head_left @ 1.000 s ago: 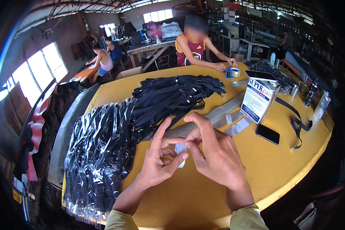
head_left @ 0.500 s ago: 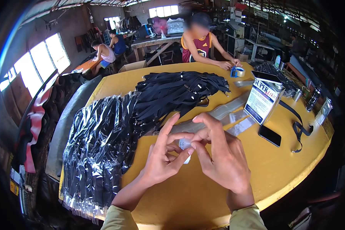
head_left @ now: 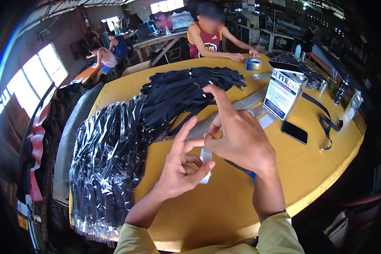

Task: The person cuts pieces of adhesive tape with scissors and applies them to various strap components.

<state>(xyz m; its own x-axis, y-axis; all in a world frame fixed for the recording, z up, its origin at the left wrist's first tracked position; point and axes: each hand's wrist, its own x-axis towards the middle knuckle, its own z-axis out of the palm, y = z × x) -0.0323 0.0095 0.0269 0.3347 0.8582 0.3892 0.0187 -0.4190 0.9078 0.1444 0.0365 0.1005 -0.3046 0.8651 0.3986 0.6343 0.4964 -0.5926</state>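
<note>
A small whitish strip hangs between the fingers of my left hand, its lower end by the thumb. My right hand touches the left fingertips at the strip's upper end, thumb and finger pinched, index finger pointing up and forward. Whether the right fingers grip anything is hidden. Beyond my hands lie black straps with metal pieces, and to the left a pile of black straps in clear plastic. Under my right wrist a dark tool with a blue and red handle partly shows.
A metal can stands at right beside a black phone and a loose black strap. Clear plastic sleeves lie behind my hands. Across the yellow table sits a person near a tape dispenser.
The view has shifted, so the table things sit higher and more to the left. My right hand has turned and risen over the strip. The blue-red handle has come into sight.
</note>
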